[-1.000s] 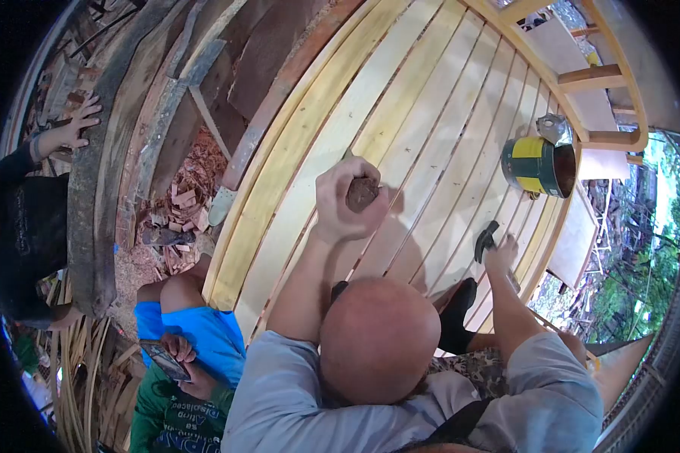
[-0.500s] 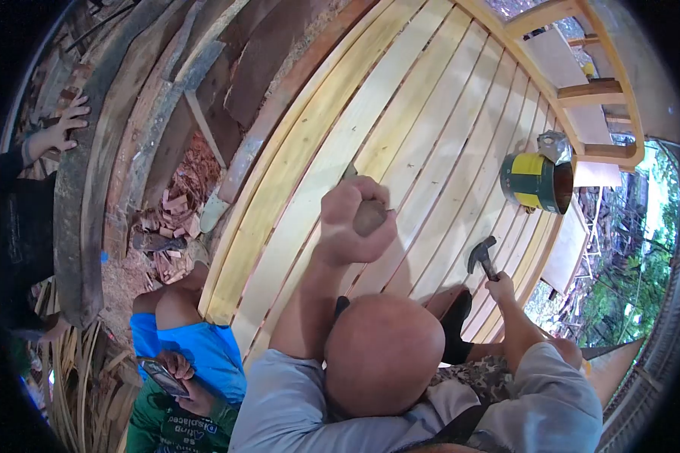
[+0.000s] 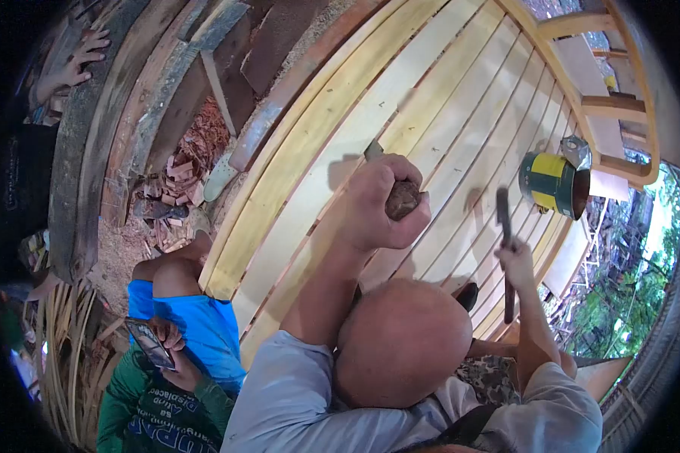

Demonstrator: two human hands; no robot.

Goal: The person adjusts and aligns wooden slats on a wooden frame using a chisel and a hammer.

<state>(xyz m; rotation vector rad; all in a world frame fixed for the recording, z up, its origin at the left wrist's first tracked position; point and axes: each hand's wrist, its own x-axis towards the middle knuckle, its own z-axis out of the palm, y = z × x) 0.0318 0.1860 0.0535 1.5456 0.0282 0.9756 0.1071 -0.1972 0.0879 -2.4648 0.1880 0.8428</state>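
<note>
My left hand [image 3: 389, 202] is closed round the thick wooden handle of a chisel [image 3: 403, 200], whose butt end faces me. Its flat metal blade [image 3: 373, 149] sticks out past my knuckles over the pale planks [image 3: 400, 124]; a shadow falls to its left, and I cannot tell whether the blade touches wood. Lower right, my right hand [image 3: 514, 260] grips a hammer [image 3: 505, 215] by its handle. The hammer stands with its head toward the top of the view, slightly blurred, apart from the chisel. Narrow dark seams run between the planks.
A green and yellow can [image 3: 549, 183] stands on the planks at right, beside a wooden frame [image 3: 619, 106]. At lower left a seated person in blue shorts [image 3: 196, 325] holds a phone [image 3: 151, 343]. Another person's hand [image 3: 75, 57] rests on dark timber [image 3: 79, 174]. Wood chips lie between.
My left hand with the chisel has shifted up and right in the view, the blade farther from its shadow. My right hand has swung the hammer to a more upright angle. The view has shifted too.
</note>
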